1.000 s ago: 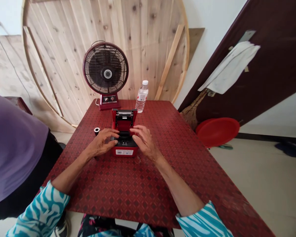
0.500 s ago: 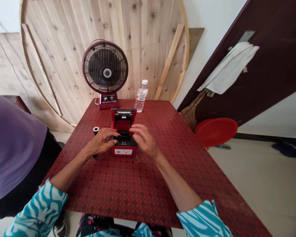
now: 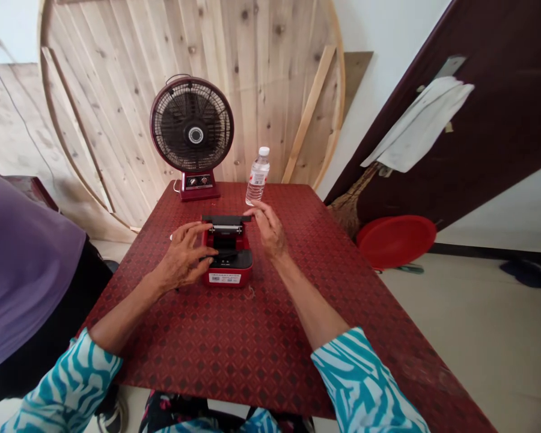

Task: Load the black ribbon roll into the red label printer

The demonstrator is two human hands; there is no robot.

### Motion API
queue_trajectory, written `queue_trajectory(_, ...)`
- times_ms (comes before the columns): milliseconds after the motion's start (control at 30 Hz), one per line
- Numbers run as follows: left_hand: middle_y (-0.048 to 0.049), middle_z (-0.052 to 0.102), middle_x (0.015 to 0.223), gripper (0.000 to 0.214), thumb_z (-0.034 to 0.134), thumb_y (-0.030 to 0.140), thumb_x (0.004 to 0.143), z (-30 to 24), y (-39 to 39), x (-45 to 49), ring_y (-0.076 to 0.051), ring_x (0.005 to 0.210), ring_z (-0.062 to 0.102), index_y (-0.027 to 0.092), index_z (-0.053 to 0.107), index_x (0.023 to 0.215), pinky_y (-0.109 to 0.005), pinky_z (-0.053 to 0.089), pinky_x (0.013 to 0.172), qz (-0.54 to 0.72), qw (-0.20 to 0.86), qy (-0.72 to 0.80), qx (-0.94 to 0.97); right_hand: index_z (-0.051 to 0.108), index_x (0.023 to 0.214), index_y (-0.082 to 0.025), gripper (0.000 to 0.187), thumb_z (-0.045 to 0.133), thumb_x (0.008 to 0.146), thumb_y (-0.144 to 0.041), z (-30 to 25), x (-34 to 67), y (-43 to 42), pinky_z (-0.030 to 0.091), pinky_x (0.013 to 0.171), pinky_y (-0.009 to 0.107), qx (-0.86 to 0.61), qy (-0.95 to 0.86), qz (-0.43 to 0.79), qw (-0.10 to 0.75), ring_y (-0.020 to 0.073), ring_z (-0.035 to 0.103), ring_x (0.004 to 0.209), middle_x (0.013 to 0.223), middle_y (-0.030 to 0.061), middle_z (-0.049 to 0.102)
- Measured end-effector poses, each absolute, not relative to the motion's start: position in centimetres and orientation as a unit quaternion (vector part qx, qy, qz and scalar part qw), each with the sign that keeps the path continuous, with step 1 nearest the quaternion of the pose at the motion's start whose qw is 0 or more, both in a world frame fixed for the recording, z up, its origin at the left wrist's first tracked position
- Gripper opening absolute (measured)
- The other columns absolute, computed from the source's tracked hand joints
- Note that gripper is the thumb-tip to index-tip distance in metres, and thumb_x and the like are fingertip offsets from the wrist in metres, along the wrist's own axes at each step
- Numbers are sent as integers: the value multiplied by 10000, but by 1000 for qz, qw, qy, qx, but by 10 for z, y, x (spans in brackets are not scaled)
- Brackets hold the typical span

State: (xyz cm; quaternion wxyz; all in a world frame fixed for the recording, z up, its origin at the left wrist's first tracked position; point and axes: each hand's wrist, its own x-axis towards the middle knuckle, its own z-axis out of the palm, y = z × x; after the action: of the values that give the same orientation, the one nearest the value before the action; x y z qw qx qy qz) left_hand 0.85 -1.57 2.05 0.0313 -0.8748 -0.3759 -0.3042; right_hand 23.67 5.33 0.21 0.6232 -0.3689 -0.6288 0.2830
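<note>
A small red and black printer (image 3: 228, 278) stands on the table, its lid (image 3: 226, 220) tilted forward and partly raised over the open paper bay. My left hand (image 3: 184, 255) lies along the printer's left side, fingers spread, with fingertips at the lid's left edge and on the black front rim. At the lid's right corner, the bent fingers of my right hand (image 3: 269, 233) hold its edge. Behind my left hand, only the white end of a black roll (image 3: 171, 237) peeks out; the rest is hidden.
A red fan (image 3: 192, 129) and a water bottle (image 3: 257, 176) stand at the back of the patterned red table (image 3: 252, 343). A person in a purple top (image 3: 22, 270) is close on the left. A red basin (image 3: 397, 242) and a broom (image 3: 347, 207) are at the right.
The printer's lid has swung forward and down from upright. My right hand has moved up and away to the lid's corner. My left fingers have spread wider.
</note>
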Motion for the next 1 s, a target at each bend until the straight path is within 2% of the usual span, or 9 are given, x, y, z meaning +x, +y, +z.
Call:
queue_trajectory(100,-95,532,1343,256,521,222,841,14,-12,5,-278,1286,396,208,681,1041,-500,314,1072,-333,28,-381,-862,612,1073,-230,311,405,934,-416,-11,240,28,445,971,364,-363,-654,243,618,173,628,992,964,36,705)
queue_trajectory(200,-96,589,1283,364,417,166,869,4,-6,0,-235,1245,450,181,601,1182,-476,334,1065,-348,6,-414,-841,555,1184,-246,317,383,952,-375,-27,241,13,446,981,387,-359,-670,219,612,176,634,1018,974,33,708)
queue_trajectory(367,-46,649,1228,379,396,137,862,-3,-4,-4,-229,1248,463,214,640,1141,-465,318,1071,-302,8,-439,-846,533,1213,-248,323,361,958,-346,-42,238,4,430,1014,427,-372,-683,194,598,191,626,1088,1006,50,711)
queue_trajectory(533,-43,667,1215,374,427,139,846,-3,-6,-5,-243,1243,474,212,657,1131,-470,310,1065,-294,31,-431,-853,549,1200,-247,322,355,955,-322,-50,236,-1,417,1032,446,-381,-684,182,595,196,609,1128,1060,59,707)
queue_trajectory(700,-64,652,1235,348,442,177,831,-1,-9,-8,-247,1235,500,204,670,1092,-468,329,1065,-337,-72,-425,-837,597,1136,-251,303,385,944,-352,-54,232,-4,410,1048,431,-372,-640,241,628,195,591,1158,1117,65,689)
queue_trajectory(767,-86,658,1195,332,461,215,825,1,-14,-9,-229,1140,569,184,651,1096,-406,429,975,-410,-150,-454,-777,580,1158,-250,326,389,937,-394,-59,231,-1,428,1029,431,-376,-566,293,673,196,593,1154,1157,73,669)
queue_trajectory(833,-82,694,1000,329,492,266,821,3,-20,-7,-180,876,651,158,610,1108,-301,510,742,-470,-253,-509,-675,549,1192,-245,375,414,910,-453,-67,231,5,465,972,429,-397,-474,334,712,203,603,1126,1176,81,653)
queue_trajectory(900,-20,657,750,331,543,314,800,6,-23,-3,-119,560,591,145,573,1083,-222,439,489,-466,-372,-550,-585,554,1169,-232,423,458,862,-506,-76,233,10,485,923,421,-424,-405,362,725,210,617,1081,1157,86,653)
queue_trajectory(1000,52,571,622,319,630,315,733,11,-19,5,-61,342,427,158,530,993,-185,271,324,-411,-505,-559,-514,583,1101,-218,458,528,785,-546,-88,234,17,492,887,411,-436,-370,415,708,212,638,1000,1087,85,665)
